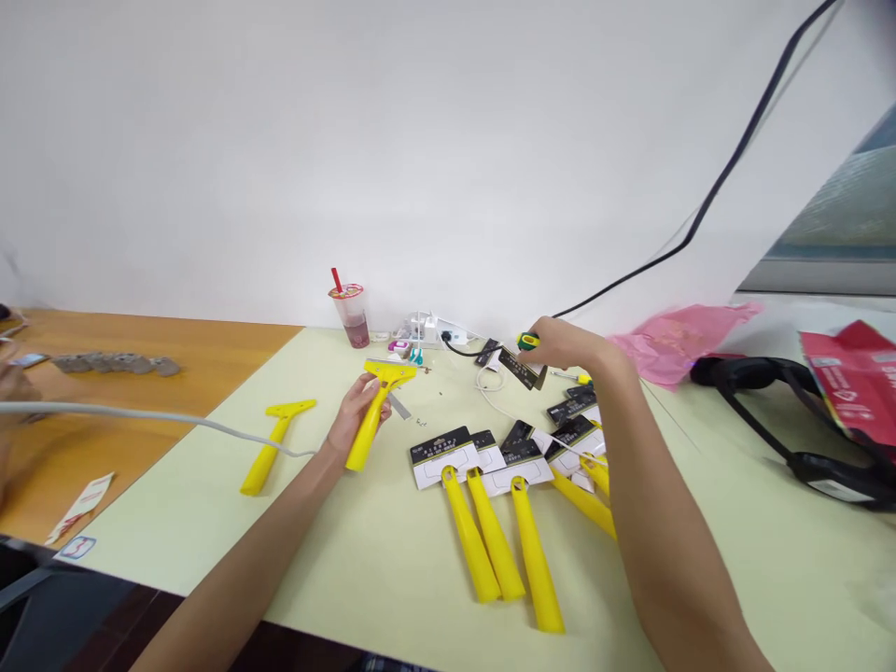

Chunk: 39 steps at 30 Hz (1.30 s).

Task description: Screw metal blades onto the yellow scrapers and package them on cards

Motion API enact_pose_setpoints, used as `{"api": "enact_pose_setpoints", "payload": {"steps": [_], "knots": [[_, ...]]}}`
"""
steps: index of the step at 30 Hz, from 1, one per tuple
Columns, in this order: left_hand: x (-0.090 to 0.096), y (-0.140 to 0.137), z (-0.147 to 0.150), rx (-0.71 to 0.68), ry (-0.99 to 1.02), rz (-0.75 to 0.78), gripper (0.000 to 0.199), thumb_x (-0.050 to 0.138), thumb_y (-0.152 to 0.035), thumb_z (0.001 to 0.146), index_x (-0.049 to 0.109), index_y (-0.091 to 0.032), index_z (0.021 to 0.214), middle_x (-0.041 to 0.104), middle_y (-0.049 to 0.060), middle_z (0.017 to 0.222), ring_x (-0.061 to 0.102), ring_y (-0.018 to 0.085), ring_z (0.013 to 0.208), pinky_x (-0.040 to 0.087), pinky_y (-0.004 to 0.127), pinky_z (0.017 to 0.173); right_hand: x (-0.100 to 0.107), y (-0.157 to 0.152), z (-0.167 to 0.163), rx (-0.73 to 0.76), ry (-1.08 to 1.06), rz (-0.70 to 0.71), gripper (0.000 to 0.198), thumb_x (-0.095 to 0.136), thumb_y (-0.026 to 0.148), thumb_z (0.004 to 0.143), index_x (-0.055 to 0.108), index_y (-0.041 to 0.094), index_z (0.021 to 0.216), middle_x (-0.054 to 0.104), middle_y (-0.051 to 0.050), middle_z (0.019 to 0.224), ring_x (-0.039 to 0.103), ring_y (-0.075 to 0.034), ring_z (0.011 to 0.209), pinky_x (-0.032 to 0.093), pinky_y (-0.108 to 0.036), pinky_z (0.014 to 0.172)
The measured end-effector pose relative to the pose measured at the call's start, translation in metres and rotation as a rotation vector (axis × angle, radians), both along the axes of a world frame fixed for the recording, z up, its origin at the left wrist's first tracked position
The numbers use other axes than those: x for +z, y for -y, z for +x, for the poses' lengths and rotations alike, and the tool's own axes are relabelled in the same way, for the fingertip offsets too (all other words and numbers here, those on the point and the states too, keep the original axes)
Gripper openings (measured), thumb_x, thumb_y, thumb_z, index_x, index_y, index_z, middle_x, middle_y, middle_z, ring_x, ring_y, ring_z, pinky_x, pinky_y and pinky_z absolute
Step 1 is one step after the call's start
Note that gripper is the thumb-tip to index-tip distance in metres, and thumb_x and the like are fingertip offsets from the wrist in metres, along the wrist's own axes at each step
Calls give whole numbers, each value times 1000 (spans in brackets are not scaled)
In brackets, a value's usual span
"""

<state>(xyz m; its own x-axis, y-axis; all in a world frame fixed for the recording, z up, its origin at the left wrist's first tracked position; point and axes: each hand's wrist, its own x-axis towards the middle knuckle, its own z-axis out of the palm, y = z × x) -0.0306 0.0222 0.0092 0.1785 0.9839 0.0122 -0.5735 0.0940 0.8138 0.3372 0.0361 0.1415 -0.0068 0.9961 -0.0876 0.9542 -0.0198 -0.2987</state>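
Note:
My left hand (352, 413) is wrapped round the handle of a yellow scraper (369, 422), its wide head pointing away from me. At the back right, my right hand (566, 343) is closed on a green-and-yellow screwdriver handle (527, 342); its shaft does not show. Below that hand lies a black card (519, 367). A second yellow scraper (270, 450) rests on the table to the left. Between my arms lie several yellow scrapers (470, 541) with black-and-white cards (443, 455) over their heads. A metal blade (399, 406) lies near my left hand.
Along the wall stand a drink cup (352, 317) and a power strip (452, 333) with cables. Another screwdriver (578, 378) lies near my right wrist. A pink bag (682, 345) and black strapped goggles (791, 448) are at right. Another person's hand (10, 387) shows at far left.

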Motion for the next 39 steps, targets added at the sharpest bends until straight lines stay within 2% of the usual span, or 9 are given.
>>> {"api": "enact_pose_setpoints", "payload": {"steps": [4,8,12,16,20,23,29,35,39], "knots": [[37,14,22,72,-76,176,51,95,-34,81,58,-24,114,74,1,105,72,12,75,55,22,65,31,30,-18,107,-330,292,56,76,64,90,53,20,64,45,2,58,35,-11,55,27,-31,51],[92,13,54,123,-70,331,50,96,-36,80,56,-25,107,76,2,108,79,18,90,59,25,71,36,38,-40,90,-772,511,57,82,75,81,68,20,79,49,2,60,38,-12,54,28,-29,49],[138,0,82,215,-18,457,54,98,-37,79,57,-27,113,77,2,115,81,22,103,64,31,87,29,30,-56,82,-1179,510,57,91,72,73,66,22,82,45,6,53,38,-11,47,29,-29,45],[164,-6,101,259,74,515,49,95,-34,83,62,-24,117,78,9,129,77,28,126,58,41,114,27,28,-65,46,-1339,474,57,96,68,68,64,22,78,42,7,55,34,-9,48,28,-27,43],[176,-3,103,283,161,561,38,89,-29,90,68,-19,120,73,15,143,65,29,145,46,41,129,25,30,-68,130,-1406,383,54,96,65,71,64,23,80,42,7,54,35,-10,50,27,-25,43],[180,-1,92,297,168,587,36,83,-25,95,69,-18,128,69,14,151,59,27,151,43,38,132,22,30,-68,191,-1422,282,51,96,62,73,65,23,84,52,4,61,46,-12,55,25,-24,43],[181,-4,55,399,136,642,31,76,-33,102,70,-22,131,66,11,157,54,25,155,49,35,128,17,29,-81,251,-1371,129,47,95,58,75,70,20,87,68,-5,79,70,-21,76,25,-24,44],[178,-9,50,544,176,654,36,76,-33,102,64,-28,136,66,9,156,58,24,151,49,39,127,8,33,-105,329,-1404,3,44,96,55,76,68,20,81,68,-6,82,73,-23,85,25,-23,45],[173,-14,59,563,207,621,46,78,-27,100,59,-34,141,69,6,150,57,23,152,51,45,125,6,39,-123,302,-1482,-10,45,98,55,74,70,21,86,70,-6,86,75,-25,94,27,-23,45]]}}
